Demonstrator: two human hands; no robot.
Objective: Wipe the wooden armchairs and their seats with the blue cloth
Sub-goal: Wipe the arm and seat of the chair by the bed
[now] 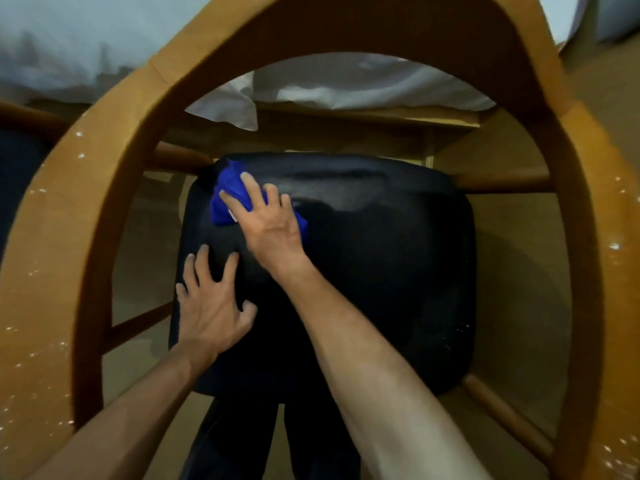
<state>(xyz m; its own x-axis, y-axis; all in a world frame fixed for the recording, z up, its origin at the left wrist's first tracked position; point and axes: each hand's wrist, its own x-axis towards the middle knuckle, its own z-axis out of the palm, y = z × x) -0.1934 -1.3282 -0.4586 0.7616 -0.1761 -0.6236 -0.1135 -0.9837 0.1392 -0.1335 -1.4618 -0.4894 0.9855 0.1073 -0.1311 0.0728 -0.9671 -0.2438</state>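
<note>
While your left hand (211,306) lay flat with fingers spread wide on the near left of the dark seat (381,271), your right hand (268,220) reached across, fingers pressing the blue cloth (227,199) at its far left corner.

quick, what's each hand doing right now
Left hand: open, fingers spread flat on the seat.
Right hand: open, pressing the cloth onto the seat.
</note>
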